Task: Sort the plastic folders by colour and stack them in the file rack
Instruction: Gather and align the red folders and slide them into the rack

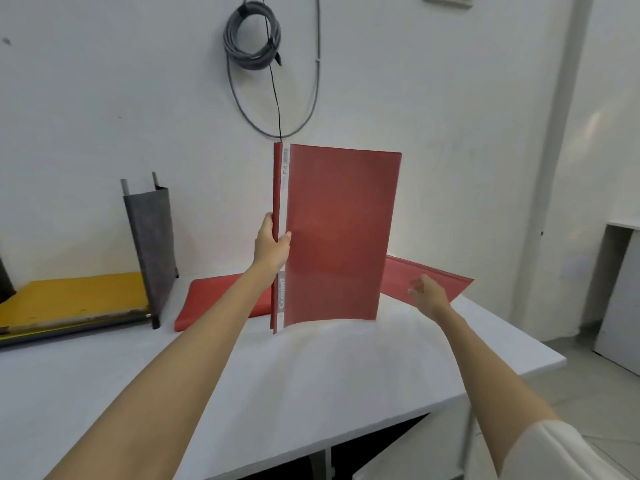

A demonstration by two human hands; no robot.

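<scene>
Currently my left hand pinches the upright red folder by its spine; my right hand, open, hovers beside it. Unsupported, the loose cover may flop open.

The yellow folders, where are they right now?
In the head view the yellow folders lie flat at the far left of the white table, in the file rack, left of the red folders lying on the table.
</scene>
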